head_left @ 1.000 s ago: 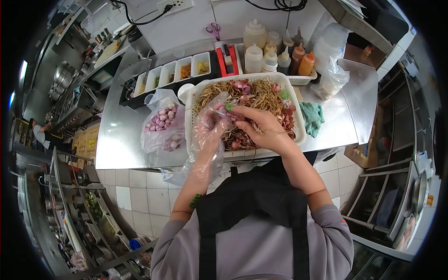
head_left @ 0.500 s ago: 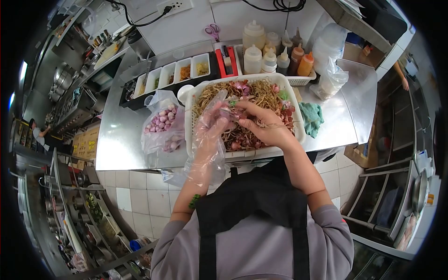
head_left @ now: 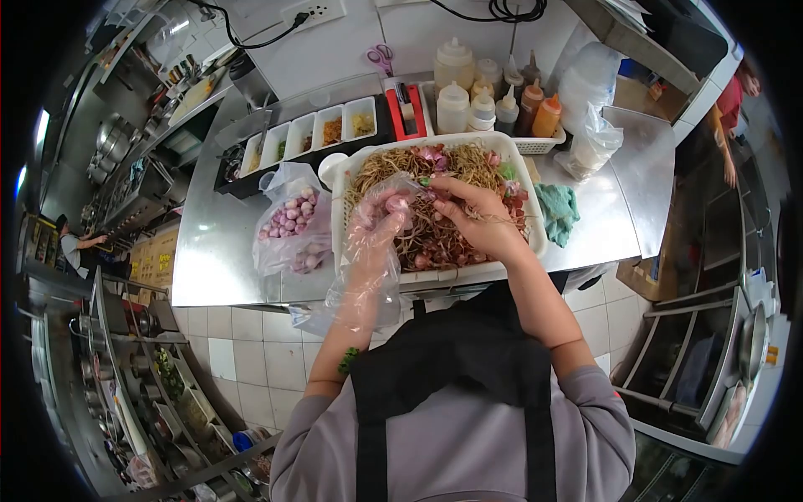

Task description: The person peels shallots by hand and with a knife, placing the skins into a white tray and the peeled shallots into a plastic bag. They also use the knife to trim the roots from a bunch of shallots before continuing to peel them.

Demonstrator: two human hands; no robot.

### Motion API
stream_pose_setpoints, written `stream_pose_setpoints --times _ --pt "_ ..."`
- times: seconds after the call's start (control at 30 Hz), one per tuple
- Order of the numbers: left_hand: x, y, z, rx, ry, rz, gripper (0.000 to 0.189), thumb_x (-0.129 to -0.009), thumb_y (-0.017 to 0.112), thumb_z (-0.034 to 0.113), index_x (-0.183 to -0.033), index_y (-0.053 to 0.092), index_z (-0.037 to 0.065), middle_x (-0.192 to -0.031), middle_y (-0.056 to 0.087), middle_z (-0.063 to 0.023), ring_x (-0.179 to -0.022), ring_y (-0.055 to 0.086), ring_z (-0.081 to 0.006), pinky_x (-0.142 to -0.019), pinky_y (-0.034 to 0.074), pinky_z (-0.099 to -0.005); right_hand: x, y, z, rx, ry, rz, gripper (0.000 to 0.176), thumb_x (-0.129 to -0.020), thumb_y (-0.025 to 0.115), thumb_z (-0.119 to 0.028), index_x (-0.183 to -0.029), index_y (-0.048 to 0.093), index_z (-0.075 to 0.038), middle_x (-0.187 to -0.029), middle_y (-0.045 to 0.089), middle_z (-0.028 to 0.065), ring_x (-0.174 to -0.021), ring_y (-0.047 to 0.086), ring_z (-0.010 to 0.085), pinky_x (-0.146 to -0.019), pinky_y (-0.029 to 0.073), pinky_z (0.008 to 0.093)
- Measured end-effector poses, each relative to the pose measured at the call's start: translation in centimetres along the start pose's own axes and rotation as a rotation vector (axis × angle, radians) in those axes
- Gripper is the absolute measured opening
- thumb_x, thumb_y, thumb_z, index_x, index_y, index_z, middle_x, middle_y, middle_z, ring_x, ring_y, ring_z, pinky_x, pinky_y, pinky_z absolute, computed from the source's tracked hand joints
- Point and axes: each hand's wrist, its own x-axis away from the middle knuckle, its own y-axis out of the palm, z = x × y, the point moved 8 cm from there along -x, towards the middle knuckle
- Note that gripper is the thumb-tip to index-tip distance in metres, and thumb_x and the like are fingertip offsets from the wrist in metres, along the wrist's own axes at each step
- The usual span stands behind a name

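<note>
A clear plastic glove covers my left hand (head_left: 376, 219), whose fingers are closed around a pinkish shallot (head_left: 398, 204). My bare right hand (head_left: 485, 222) is just to its right, thumb and index finger pinched, with a small green bit at the fingertip; I cannot tell what it holds. Both hands are over a white plastic basket (head_left: 338, 243) heaped with unpeeled shallots (head_left: 431, 253) and their dry, stringy tops. Left of the basket, a clear plastic bag (head_left: 266, 251) contains peeled pink-white shallots (head_left: 290, 216).
Behind the basket stand a black condiment holder (head_left: 241, 180), a red box (head_left: 410, 124) and several squeeze bottles (head_left: 453, 109). A green cloth (head_left: 558, 216) lies right of the basket, near a knotted plastic bag (head_left: 590, 151). Other people are at far left (head_left: 74, 247) and far right (head_left: 729, 109).
My hands have drawn slightly apart, and the shallot in my left hand shows more plainly. A person in red has come into view at far right.
</note>
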Motion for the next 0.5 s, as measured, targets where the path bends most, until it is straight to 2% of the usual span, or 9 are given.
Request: stream_pose_setpoints --times 0.07,0.13,0.2,0.27,0.3,0.33,0.43,0.5 --pt "-0.2 -0.5 -0.6 0.002 0.017 0.002 0.038 -0.082 0.064 0.009 -0.117 0.052 -0.001 -0.096 0.057 -0.0053 -0.089 0.054 -0.0130 -0.077 0.047 -0.0266 0.1 -0.4 -0.5 0.011 -0.046 0.039 0.028 -0.086 0.058 -0.009 -0.114 0.057 -0.004 -0.101 0.063 0.0141 -0.089 0.061 0.0250 -0.080 0.046 0.0317" --pt "-0.1 -0.6 -0.3 0.004 0.032 0.004 0.037 -0.083 0.064 0.010 -0.116 0.053 -0.001 -0.097 0.058 -0.0067 -0.089 0.055 -0.0137 -0.076 0.048 -0.0271 0.2 0.2 -1.3 -0.018 -0.050 -0.072 0.029 -0.087 0.058 -0.010 -0.115 0.056 -0.005 -0.100 0.063 0.0141 -0.090 0.061 0.0252 -0.081 0.046 0.0321" --pt "0.0 0.0 -0.7 0.056 -0.099 -0.054 0.038 -0.083 0.066 0.014 -0.116 0.054 -0.001 -0.097 0.058 -0.0068 -0.086 0.057 -0.0140 -0.071 0.050 -0.0272 0.4 0.4 -1.7 -0.016 -0.023 -0.118 0.030 -0.086 0.059 -0.009 -0.116 0.056 -0.006 -0.099 0.064 0.0141 -0.090 0.062 0.0254 -0.081 0.047 0.0323" --pt "0.2 0.3 -0.5 0.041 -0.093 -0.079 0.039 -0.083 0.066 0.014 -0.117 0.054 -0.001 -0.096 0.058 -0.0058 -0.084 0.057 -0.0133 -0.068 0.050 -0.0269 0.4 0.9 -1.4 -0.015 0.004 -0.163 0.030 -0.086 0.059 -0.009 -0.116 0.056 -0.006 -0.098 0.064 0.0141 -0.089 0.062 0.0256 -0.080 0.047 0.0325" --pt "0.3 0.5 -0.4 0.027 -0.088 -0.102 0.041 -0.083 0.067 0.015 -0.118 0.053 -0.001 -0.094 0.057 -0.0048 -0.082 0.056 -0.0127 -0.065 0.050 -0.0265 0.3 0.9 -1.6 -0.010 -0.069 -0.152 0.030 -0.085 0.059 -0.008 -0.116 0.056 -0.007 -0.098 0.064 0.0141 -0.089 0.062 0.0257 -0.078 0.048 0.0328" --pt "0.3 0.5 -0.5 0.027 -0.089 -0.102 0.041 -0.083 0.067 0.015 -0.118 0.053 -0.001 -0.094 0.057 -0.0048 -0.082 0.056 -0.0127 -0.065 0.050 -0.0265 0.3 1.0 -1.9 -0.006 -0.142 -0.141 0.031 -0.085 0.059 -0.007 -0.115 0.057 -0.007 -0.097 0.064 0.0140 -0.088 0.063 0.0259 -0.077 0.048 0.0331" --pt "0.3 0.2 -1.1 0.038 -0.099 -0.116 0.041 -0.082 0.067 0.011 -0.119 0.053 0.000 -0.094 0.057 -0.0035 -0.083 0.056 -0.0118 -0.070 0.049 -0.0259 0.1 0.9 -2.1 0.123 -0.175 -0.115 0.031 -0.084 0.059 -0.005 -0.114 0.057 -0.007 -0.097 0.064 0.0145 -0.086 0.064 0.0266 -0.074 0.049 0.0333" --pt "0.0 -0.3 -1.2 -0.031 -0.033 -0.104 0.043 -0.081 0.068 0.009 -0.120 0.053 0.001 -0.094 0.056 -0.0035 -0.086 0.055 -0.0118 -0.078 0.048 -0.0262 0.0 1.1 -1.4 0.080 -0.128 -0.117 0.030 -0.084 0.058 -0.006 -0.114 0.057 -0.006 -0.099 0.064 0.0134 -0.089 0.063 0.0247 -0.077 0.048 0.0322"
